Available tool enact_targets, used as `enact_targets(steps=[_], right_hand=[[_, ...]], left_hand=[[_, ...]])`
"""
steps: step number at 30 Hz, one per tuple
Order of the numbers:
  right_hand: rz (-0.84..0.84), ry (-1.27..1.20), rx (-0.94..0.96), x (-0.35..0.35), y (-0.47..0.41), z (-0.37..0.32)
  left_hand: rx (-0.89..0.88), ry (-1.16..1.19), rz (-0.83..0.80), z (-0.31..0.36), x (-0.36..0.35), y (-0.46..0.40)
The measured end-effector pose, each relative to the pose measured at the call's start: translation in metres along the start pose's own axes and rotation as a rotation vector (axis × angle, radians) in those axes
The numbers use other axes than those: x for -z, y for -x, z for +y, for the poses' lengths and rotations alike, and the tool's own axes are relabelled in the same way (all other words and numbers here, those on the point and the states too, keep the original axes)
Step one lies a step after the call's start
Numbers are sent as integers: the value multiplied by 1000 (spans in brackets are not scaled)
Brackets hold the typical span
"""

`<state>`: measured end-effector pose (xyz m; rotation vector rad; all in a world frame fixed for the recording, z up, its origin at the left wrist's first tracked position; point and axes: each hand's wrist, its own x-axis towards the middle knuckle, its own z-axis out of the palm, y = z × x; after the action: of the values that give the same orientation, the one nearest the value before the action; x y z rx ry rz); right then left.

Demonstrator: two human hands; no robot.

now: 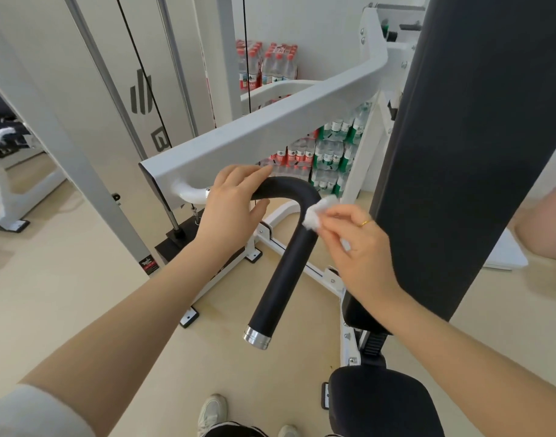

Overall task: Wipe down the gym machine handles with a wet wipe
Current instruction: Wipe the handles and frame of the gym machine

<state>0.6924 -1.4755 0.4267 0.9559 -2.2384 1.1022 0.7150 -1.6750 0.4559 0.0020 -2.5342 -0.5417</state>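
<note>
At the bottom centre of the frame a pair of pale shoes (212,411) stood on the beige floor (65,294), with a black padded seat (383,402) at the lower right. Above them, in the middle of the frame, a black curved handle (283,269) hung down to a silver end cap (256,336). The left hand (231,209), reaching in from the lower left, gripped the handle's upper bend, fingers over the top and thumb underneath. The right hand (358,244), coming from the lower right and wearing a gold ring (364,223), pinched a crumpled white wipe (317,212) and pressed it against the right side of the bend. Behind it a tall black back pad (472,146) filled the right of the frame. The handle joined a white metal arm (270,130) slanting toward the upper right. Farther back, at upper centre, packs of water bottles (301,156) were stacked against the wall.
</note>
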Motion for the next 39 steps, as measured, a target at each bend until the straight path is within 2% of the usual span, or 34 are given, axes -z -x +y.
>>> enact_targets(steps=[3,6,8,10,12,15,16,18,20,21,23,25,27,29,34,37,39], right_hand=[[-137,-119,80,-7,38,-27],[-274,-151,229,-8,50,-36],[-172,-93,118,-6,35,-31],[-74,-74,-38,-6,27,-31],[-166,-110,14,-13,45,-46],[-358,-200,233,-19,80,-63],[-358,-215,201,-17,78,-62],[-189,-186,-46,-12,65,-60],[-15,-224,-440,-14,57,-59],[5,-311,-655,-18,58,-61],[-2,-750,-1039,-30,67,-69],[15,-1259,-1293,-37,80,-80],[3,-1446,-1365,-34,89,-85],[-20,-1454,-1320,-27,82,-83],[132,-1401,-1158,-9,35,-57],[52,-1293,-1196,-10,42,-60],[-105,-1278,-1266,-10,56,-72]], left_hand=[[30,98,-20,10,7,19],[157,235,-245,17,14,33],[207,257,-413,17,18,40],[235,338,-515,20,21,47],[280,511,-552,24,24,55],[323,654,-569,27,30,66],[337,684,-576,26,32,68],[369,724,-609,23,36,73],[369,729,-640,20,39,79],[363,735,-647,19,39,82],[367,762,-649,20,38,86],[374,763,-638,22,37,88],[375,755,-631,24,37,87],[376,755,-633,24,36,86],[364,728,-658,23,36,83],[332,714,-696,21,37,80],[347,749,-705,17,37,78]])
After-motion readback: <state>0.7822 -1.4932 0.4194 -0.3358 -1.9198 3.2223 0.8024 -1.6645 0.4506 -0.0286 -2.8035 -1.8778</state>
